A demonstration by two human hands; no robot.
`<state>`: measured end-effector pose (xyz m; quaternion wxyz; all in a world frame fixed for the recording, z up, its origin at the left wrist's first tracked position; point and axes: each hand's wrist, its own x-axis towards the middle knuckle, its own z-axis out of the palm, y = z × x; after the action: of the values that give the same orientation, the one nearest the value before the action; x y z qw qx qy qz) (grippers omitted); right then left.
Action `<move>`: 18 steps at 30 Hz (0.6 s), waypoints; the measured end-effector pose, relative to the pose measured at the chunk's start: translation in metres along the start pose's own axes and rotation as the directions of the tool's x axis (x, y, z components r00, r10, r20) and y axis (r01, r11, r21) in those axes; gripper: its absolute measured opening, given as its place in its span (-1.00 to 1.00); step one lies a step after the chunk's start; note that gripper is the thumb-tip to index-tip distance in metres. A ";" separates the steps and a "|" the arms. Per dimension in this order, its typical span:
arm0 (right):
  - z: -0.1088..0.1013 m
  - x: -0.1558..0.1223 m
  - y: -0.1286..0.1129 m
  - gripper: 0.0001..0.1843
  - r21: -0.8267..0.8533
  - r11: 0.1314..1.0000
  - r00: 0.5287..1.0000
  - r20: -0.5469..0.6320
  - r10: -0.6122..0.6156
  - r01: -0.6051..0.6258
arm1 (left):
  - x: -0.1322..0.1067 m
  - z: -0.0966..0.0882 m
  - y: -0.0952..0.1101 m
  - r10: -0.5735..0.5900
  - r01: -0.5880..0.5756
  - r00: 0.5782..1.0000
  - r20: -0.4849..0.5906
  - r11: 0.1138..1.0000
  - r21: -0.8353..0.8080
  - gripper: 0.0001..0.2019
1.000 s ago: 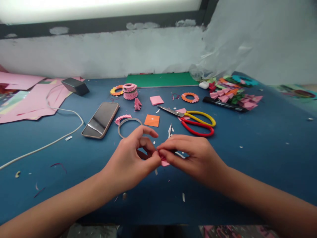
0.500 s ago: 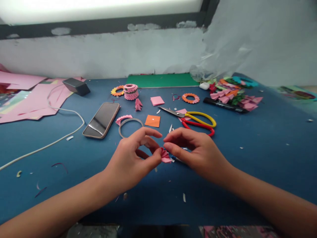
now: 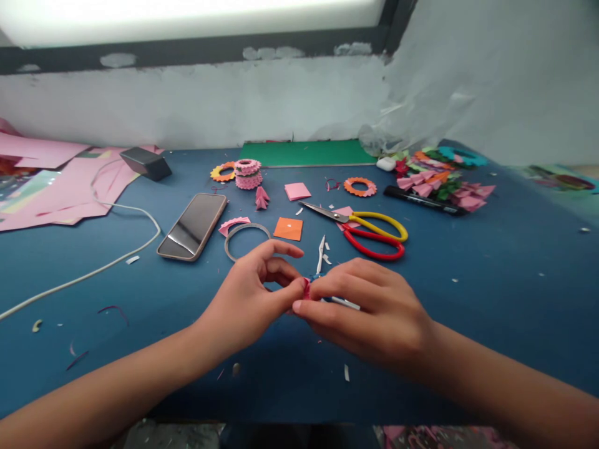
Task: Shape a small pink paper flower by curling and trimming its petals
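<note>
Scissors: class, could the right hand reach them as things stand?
Probably yes: the scissors lie just beyond the right hand, nothing between, though it pinches a pink paper with the left hand.

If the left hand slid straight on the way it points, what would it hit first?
The left hand would meet the right hand at once, at the pink folded paper between them; scissors lie beyond, depth unclear.

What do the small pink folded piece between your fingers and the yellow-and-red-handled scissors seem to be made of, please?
The small pink folded piece looks like thin matte paper: folded edges, no shine, though it is mostly hidden. The yellow-and-red-handled scissors seem to have bare grey metal blades that glint, and glossy handles, probably plastic-coated.
</note>
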<state>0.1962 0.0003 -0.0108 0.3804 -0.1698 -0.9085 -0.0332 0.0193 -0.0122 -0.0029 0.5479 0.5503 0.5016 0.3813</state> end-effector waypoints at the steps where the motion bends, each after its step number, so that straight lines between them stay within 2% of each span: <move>1: 0.000 0.000 0.000 -0.92 -0.002 1.000 1.000 -0.005 -0.003 0.003 | 0.000 0.000 0.000 -0.008 0.008 1.000 0.006 1.000 -0.011 -0.72; 4: 0.001 0.001 -0.001 -0.94 0.008 1.000 1.000 0.005 -0.017 0.017 | 0.001 0.001 -0.001 -0.013 0.013 1.000 0.018 1.000 -0.026 -0.69; 8: 0.003 0.002 -0.001 -0.87 0.008 1.000 0.997 0.076 -0.028 0.027 | 0.001 -0.001 -0.003 -0.001 0.001 1.000 -0.008 1.000 -0.012 -0.71; 13: 0.004 0.000 -0.002 -0.92 0.084 0.996 1.000 -0.003 0.015 -0.014 | 0.000 -0.001 -0.002 0.012 -0.012 1.000 -0.018 1.000 -0.010 -0.70; 15: 0.003 0.000 -0.002 -0.87 0.057 0.998 1.000 -0.021 0.008 -0.006 | -0.001 0.000 -0.002 0.003 -0.003 1.000 -0.008 0.999 -0.036 -0.69; 18: 0.001 0.000 -0.002 -0.89 -0.007 1.000 1.000 -0.020 -0.017 0.017 | 0.000 0.001 -0.002 -0.014 0.014 1.000 0.003 0.999 -0.050 -0.75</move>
<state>0.1950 -0.0019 -0.0113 0.3888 -0.1630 -0.9058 -0.0412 0.0202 -0.0131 -0.0046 0.5646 0.5334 0.4951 0.3894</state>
